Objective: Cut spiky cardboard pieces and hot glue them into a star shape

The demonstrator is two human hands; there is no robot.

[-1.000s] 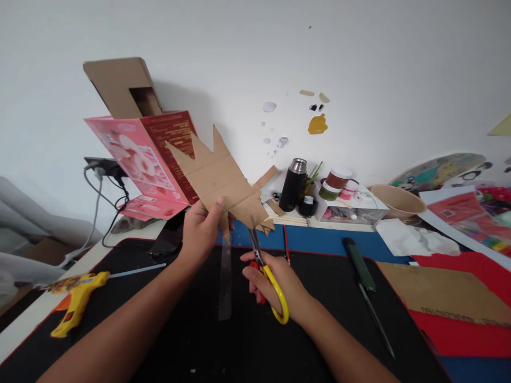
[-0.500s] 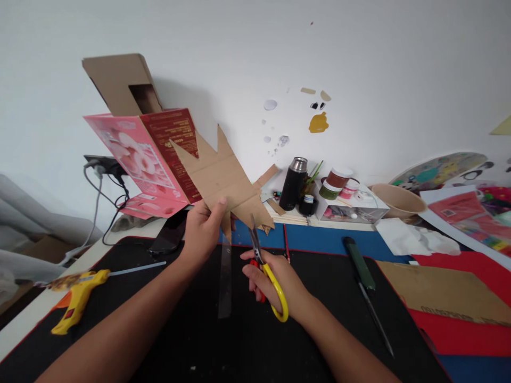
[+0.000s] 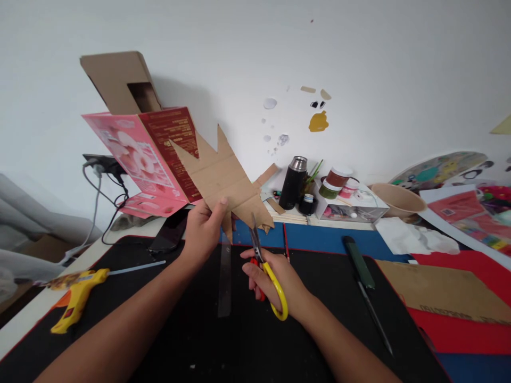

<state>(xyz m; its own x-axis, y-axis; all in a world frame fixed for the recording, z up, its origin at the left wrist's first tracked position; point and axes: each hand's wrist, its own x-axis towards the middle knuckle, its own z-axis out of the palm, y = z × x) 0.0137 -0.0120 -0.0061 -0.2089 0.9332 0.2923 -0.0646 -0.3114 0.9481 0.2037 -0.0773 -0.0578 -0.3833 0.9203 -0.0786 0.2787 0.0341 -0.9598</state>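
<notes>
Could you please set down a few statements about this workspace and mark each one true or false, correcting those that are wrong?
1. The left hand holds a spiky cardboard cutout. True.
2. The scissors are in that same hand. False: they are in the right hand.
3. The ruler lies on the black mat. True.
4. The yellow glue gun lies to the right of the ruler. False: the glue gun lies to its left.
5. The black thermos flask is lying on its side. False: the thermos flask stands upright.
6. A pink-and-red box is by the wall. True.
</notes>
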